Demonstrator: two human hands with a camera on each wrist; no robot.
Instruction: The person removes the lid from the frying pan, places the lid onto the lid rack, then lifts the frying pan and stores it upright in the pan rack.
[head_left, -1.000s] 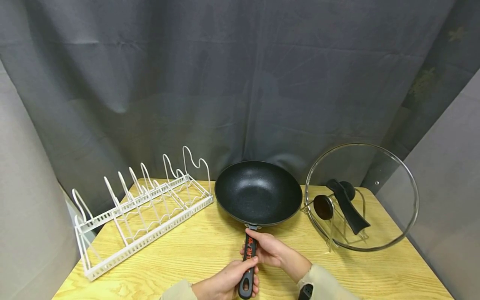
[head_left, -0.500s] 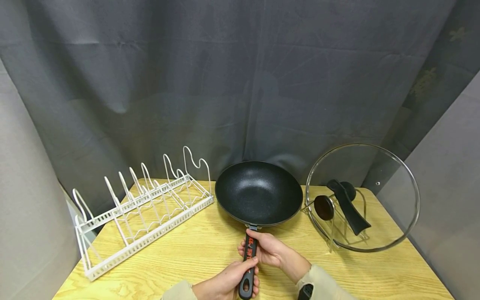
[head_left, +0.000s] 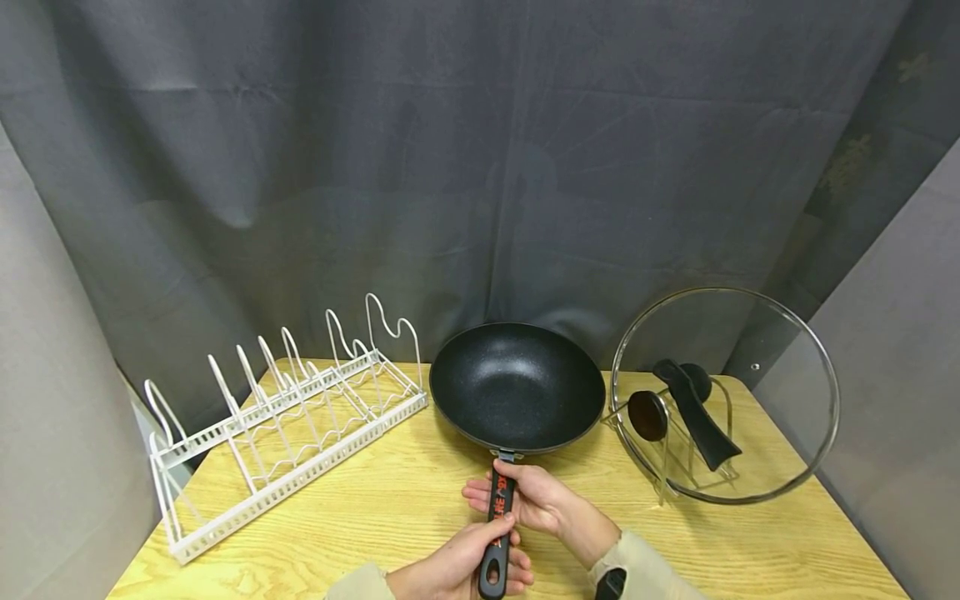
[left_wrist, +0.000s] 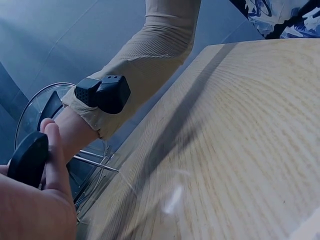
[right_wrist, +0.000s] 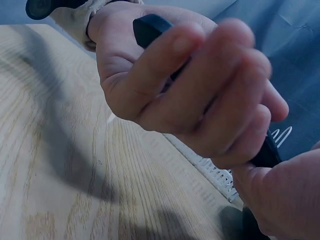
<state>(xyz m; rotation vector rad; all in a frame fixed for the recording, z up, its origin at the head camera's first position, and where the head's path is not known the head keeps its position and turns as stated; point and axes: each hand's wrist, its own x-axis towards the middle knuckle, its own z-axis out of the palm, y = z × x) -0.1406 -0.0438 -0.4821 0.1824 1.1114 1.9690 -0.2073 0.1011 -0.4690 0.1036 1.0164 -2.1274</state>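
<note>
A black frying pan [head_left: 517, 387] with a deep bowl is at the table's middle, its handle [head_left: 498, 533] with red lettering pointing toward me. My right hand [head_left: 536, 500] holds the handle near the pan, thumb on top and fingers stretched out underneath to the left. Closer to the handle's end, my left hand [head_left: 457, 557] has its thumb on top too, with fingertips spread out on the right side. In the left wrist view the dark handle end [left_wrist: 31, 159] lies between left thumb and fingers. The right wrist view shows the left hand's fingers [right_wrist: 200, 95] beneath the handle.
On the left stands a white wire pan rack [head_left: 300, 446] with upright dividers. At right, a glass lid [head_left: 780, 400] with a metal rim leans in a small wire stand [head_left: 663, 467], a black handle on it. A grey curtain [head_left: 480, 167] hangs behind the wooden table [head_left: 360, 517].
The fingers of both hands have straightened and spread out under the handle, while the thumbs stay on top. The pan, rack and lid keep their places.
</note>
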